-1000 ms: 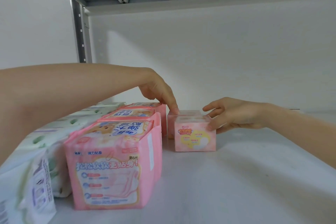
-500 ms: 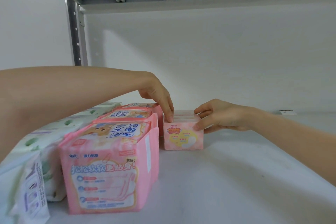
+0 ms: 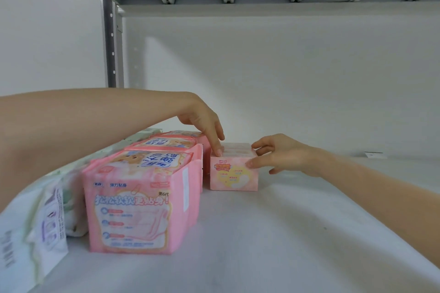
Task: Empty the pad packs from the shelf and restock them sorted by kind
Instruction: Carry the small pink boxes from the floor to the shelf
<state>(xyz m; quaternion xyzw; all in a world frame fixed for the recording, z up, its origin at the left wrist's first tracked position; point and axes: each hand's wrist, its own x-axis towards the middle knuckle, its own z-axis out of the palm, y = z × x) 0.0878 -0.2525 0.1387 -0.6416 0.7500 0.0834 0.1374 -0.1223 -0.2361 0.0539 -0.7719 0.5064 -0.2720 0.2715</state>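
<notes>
Pink and pale-green packs stand on the white shelf board; head view only.

Far left is a row of green-and-white packs running front to back, partly hidden by the left forearm, the front one blurred. Just beside it is a row of large pink packs, three visible, upright one behind another. Next to the right, close against that row, is a row of small pink packs. The front small pack is face-on; how many sit behind it is unclear.

Left hand reaches over the large packs, fingers together and pointing down, index tip pressing the top left corner of the front small pack. Right hand is at that pack's right side, fingers apart, thumb at the top edge, index tip on the front right edge. It touches the pack and is not wrapped round it. Both hands look to be squaring up the small row.

A small tag lies by the back wall, well to the right.

Progress, as a judgement: emptying seems done and restocking is well along, with three kinds already in separate rows. Whether more packs wait off-camera cannot be told. Left to do: finish aligning and add any remaining packs.
</notes>
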